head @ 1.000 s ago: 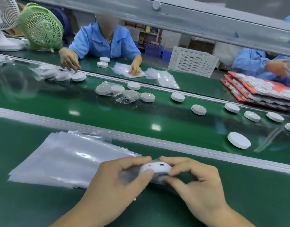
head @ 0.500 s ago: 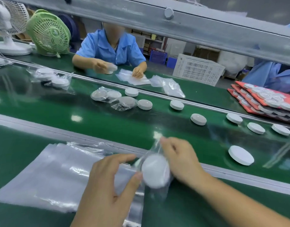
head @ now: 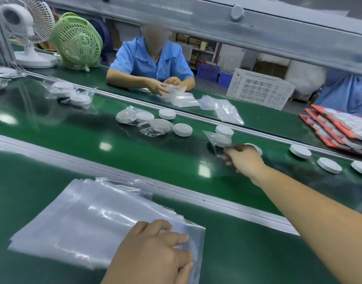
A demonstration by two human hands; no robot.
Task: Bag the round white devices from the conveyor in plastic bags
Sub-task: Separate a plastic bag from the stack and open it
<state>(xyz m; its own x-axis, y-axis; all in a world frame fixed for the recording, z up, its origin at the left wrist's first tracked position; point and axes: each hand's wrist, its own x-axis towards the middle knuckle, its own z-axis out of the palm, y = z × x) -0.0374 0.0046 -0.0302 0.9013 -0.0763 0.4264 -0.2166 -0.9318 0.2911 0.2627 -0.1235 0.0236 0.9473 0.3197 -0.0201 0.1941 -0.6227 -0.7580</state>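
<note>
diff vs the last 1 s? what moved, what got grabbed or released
The bagged device left the near bench: the right hand carried it forward over the conveyor belt, pinching the bag's edge. The left hand let go of it and moved onto the stack of bags. The stack stayed on the near bench.

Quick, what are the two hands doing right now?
Left hand: open, resting on the stack of plastic bags.
Right hand: closed, pinching the edge of the bagged device.
</note>
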